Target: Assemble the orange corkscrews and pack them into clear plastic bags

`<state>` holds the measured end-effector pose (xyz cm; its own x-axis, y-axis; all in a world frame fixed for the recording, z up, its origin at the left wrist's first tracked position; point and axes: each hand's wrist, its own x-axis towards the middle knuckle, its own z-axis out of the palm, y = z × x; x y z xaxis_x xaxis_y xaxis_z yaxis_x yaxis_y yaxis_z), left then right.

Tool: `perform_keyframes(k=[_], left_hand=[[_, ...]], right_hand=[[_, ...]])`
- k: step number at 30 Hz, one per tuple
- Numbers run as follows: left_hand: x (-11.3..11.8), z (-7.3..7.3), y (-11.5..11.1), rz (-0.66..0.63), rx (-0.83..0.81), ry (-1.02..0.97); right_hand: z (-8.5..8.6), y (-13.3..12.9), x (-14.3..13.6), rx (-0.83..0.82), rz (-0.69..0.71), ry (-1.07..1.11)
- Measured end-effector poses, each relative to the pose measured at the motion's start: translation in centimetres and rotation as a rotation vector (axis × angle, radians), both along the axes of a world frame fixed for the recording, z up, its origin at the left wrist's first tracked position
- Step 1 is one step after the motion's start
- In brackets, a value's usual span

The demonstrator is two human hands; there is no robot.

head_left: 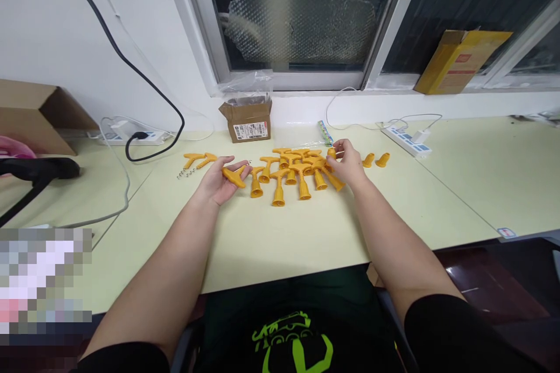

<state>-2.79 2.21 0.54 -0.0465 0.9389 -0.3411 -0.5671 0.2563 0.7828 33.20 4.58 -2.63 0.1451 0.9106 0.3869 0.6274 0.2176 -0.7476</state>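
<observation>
The left hand (215, 183) is palm up, its fingers loosely curled and spread a little, with a yellow T-handle (235, 177) resting against them. A small glint by its fingertips may be the handle's metal spiral, though it is too small to be sure. The right hand (349, 162) has thumb and fingers bent around a small yellow sleeve (331, 152), at the right edge of the cluster.

Between the hands lies that cluster of yellow corkscrews (301, 170), handles with flared sleeves fitted (most point toward the person). Just beyond the left hand are two bare corkscrews (192, 159), their spirals exposed; just right of the right hand, two loose sleeves (382, 160) sit on the pale tabletop (280, 245).

Farther back, a cardboard box (249, 122) stands near the wall, with a patterned strip (325, 133) to its right. Power strips (406, 141) lie on either side, and a yellow carton (464, 62) leans at the window.
</observation>
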Motion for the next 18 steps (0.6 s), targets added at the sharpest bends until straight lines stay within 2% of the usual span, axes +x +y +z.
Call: perform_keyframes(k=[3, 6, 13, 16, 18], left_hand=[[0.2, 0.0, -0.1, -0.017, 0.030, -0.017], [0.7, -0.2, -0.6, -0.117, 0.047, 0.001], [3.2, -1.1, -1.7, -0.310, 0.082, 0.146], [4.0, -1.5, -1.9, -0.338, 0.117, 0.174], [4.2, -1.6, -2.0, -0.346, 0.132, 0.187]], right_hand=[[0.0, -0.2, -0.5, 0.068, 0.042, 0.022], [-0.1, -0.3, -1.2, 0.090, 0.174, 0.104], [-0.3, -1.2, -4.0, -0.028, 0.605, 0.347], [-0.2, -1.6, -4.6, -0.099, 0.715, 0.455], [-0.2, -1.8, -4.8, -0.134, 0.740, 0.485]])
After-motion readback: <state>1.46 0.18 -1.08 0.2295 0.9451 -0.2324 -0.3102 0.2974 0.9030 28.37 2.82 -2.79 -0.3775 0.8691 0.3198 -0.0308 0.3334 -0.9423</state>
